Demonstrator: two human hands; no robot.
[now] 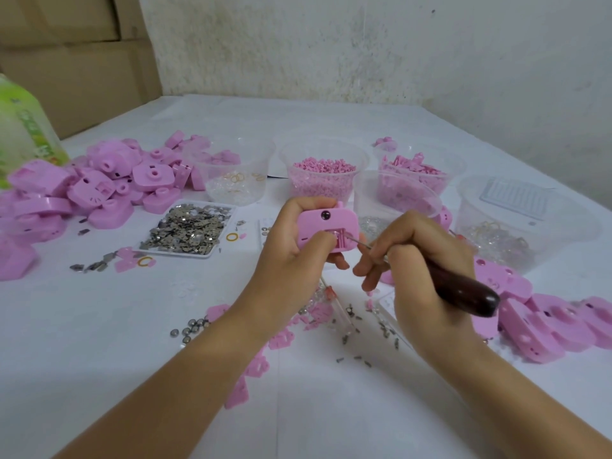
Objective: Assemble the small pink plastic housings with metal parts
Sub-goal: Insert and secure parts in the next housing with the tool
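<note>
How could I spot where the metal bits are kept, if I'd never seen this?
Find the big pile of pink housings on the left of the table. Just right of it, in front of a clear cup, lies a flat white tray. It alone holds a heap of grey metal pieces.

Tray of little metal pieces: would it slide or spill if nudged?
It would probably slide, not tip: the white tray is low and wide. Its rim looks shallow, so the heaped metal pieces might spill if tilted.
</note>
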